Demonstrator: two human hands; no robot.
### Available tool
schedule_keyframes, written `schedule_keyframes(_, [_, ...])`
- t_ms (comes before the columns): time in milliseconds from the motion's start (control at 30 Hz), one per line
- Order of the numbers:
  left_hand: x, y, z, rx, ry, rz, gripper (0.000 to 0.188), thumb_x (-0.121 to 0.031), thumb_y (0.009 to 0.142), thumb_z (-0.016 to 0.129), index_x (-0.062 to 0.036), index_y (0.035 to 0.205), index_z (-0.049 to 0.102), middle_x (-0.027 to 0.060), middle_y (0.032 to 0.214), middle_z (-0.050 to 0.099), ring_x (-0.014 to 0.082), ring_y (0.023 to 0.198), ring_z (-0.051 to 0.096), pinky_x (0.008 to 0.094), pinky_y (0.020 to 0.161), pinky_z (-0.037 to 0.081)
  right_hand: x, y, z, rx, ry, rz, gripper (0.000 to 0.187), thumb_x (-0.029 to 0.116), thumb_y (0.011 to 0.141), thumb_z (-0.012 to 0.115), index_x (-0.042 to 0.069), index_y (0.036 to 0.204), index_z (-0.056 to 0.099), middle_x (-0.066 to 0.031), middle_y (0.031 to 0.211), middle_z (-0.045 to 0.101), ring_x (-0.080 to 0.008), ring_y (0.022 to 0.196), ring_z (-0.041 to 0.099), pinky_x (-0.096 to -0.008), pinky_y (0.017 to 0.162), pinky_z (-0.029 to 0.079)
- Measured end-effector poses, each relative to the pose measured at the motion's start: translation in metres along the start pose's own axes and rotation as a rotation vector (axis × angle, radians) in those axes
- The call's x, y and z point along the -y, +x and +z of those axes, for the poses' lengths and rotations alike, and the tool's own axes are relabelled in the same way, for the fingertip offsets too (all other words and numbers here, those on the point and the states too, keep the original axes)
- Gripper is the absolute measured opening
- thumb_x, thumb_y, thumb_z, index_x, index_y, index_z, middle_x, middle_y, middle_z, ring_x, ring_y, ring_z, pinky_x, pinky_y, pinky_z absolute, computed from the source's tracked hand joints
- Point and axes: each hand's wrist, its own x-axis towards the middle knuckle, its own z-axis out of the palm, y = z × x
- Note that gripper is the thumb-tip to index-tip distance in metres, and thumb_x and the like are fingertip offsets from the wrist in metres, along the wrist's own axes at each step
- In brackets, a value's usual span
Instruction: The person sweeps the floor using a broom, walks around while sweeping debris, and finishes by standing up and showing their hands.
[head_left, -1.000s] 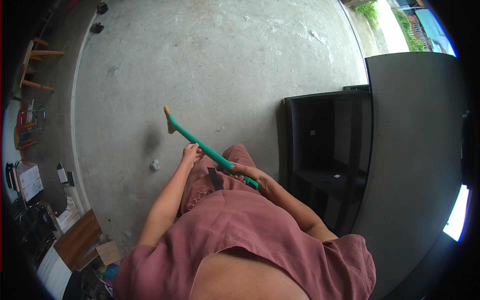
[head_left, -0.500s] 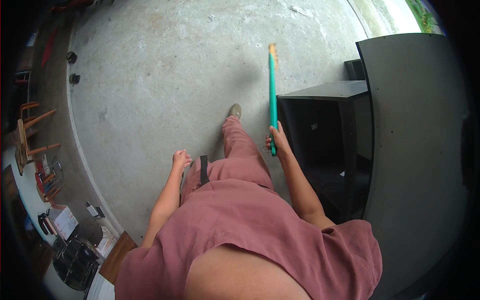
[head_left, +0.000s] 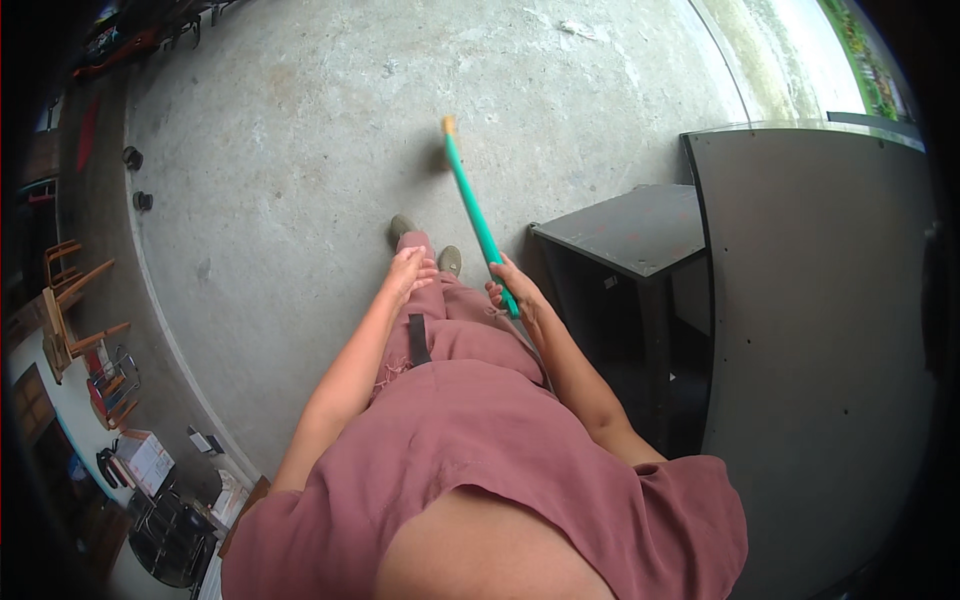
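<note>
Green long-handled tool held out in my right grip; my left grip is free.
Closest to me, the right grip wraps the near end of the shaft, while the left sits over the trouser leg, loosely bent and apparently empty. The tool slants forward above the concrete floor, left of the dark cabinet. I'd expect it light, stiff and sturdy, its smooth shaft liable to twist; a second hold midway would steady it. Farthest out is its tan head, too blurred to tell whether it's bristled.
</note>
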Motion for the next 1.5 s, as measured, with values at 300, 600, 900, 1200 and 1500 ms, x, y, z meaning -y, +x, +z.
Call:
schedule_keyframes(300, [-0.085,0.102,0.146,0.101,-0.171,-0.064,0.031,-0.019,0.079,0.05,0.0033,0.096,0.036,0.014,0.08,0.05,0.023,0.064,0.055,0.0342,0.052,0.048,0.117,-0.021,0.038,0.043,-0.189,-0.137,0.054,0.016,0.08,0.047,0.02,0.129,0.024,-0.0025,0.061,0.043,-0.0066,0.044,0.04,-0.0181,0.037,0.036])
schedule_keyframes(600, [-0.246,0.208,0.203,0.226,-0.11,-0.085,0.034,-0.025,0.084,0.045,-0.002,0.108,0.036,0.0125,0.093,0.05,0.0222,0.078,0.056,0.0324,0.067,0.047,0.454,0.132,-0.007,-0.303,-0.225,-0.616,0.029,0.015,0.078,0.045,0.011,0.102,0.029,-0.0062,0.058,0.039,-0.0131,0.043,0.041,-0.0249,0.035,0.037])
schedule_keyframes(900, [-0.309,0.29,0.153,0.086,-0.285,-0.199,0.032,-0.029,0.084,0.044,-0.0053,0.103,0.038,0.0086,0.087,0.052,0.0196,0.076,0.055,0.0345,0.068,0.045,0.624,0.213,-0.008,-0.358,-0.285,-0.253,0.023,0.013,0.078,0.048,0.012,0.091,0.03,-0.006,0.059,0.04,-0.0119,0.043,0.042,-0.023,0.034,0.039])
schedule_keyframes(1200, [-0.325,0.316,0.18,-0.125,-0.614,-0.347,0.066,-0.046,0.073,0.057,-0.0022,0.115,0.03,0.0173,0.098,0.042,0.029,0.071,0.054,0.0419,0.056,0.05,0.429,0.128,0.118,-0.1,-0.723,-0.003,0.058,0.017,0.08,0.046,0.02,0.13,0.019,-0.0041,0.062,0.044,-0.01,0.045,0.043,-0.0242,0.039,0.039])
schedule_keyframes(1500, [-0.325,0.313,0.17,-0.03,-0.978,-0.035,0.019,-0.019,0.072,0.059,-0.0047,0.075,0.047,0.0063,0.058,0.047,0.0187,0.048,0.048,0.0331,0.045,0.044,0.43,0.108,0.182,-0.044,-1.06,-0.054,0.06,0.017,0.079,0.047,0.024,0.131,0.018,-0.0013,0.06,0.044,-0.0082,0.046,0.043,-0.0223,0.04,0.039])
